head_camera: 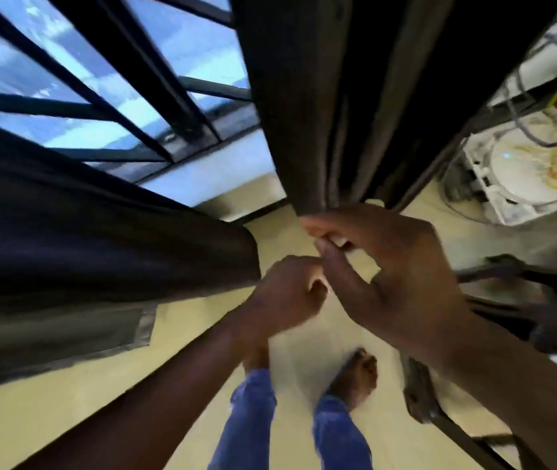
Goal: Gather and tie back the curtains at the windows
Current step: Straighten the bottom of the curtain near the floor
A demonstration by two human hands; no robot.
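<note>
- Two hands meet below the dark curtain (304, 113): right hand (389, 266) pinches its gathered bottom edge.
- Left hand (287, 293) is curled; blur hides any hold.

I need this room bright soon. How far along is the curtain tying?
Done: the left curtain is pulled aside, baring the window. In hand: the right hand grips the right curtain, bunched; the left hand is curled beside it. Left: no tie visible.
</note>
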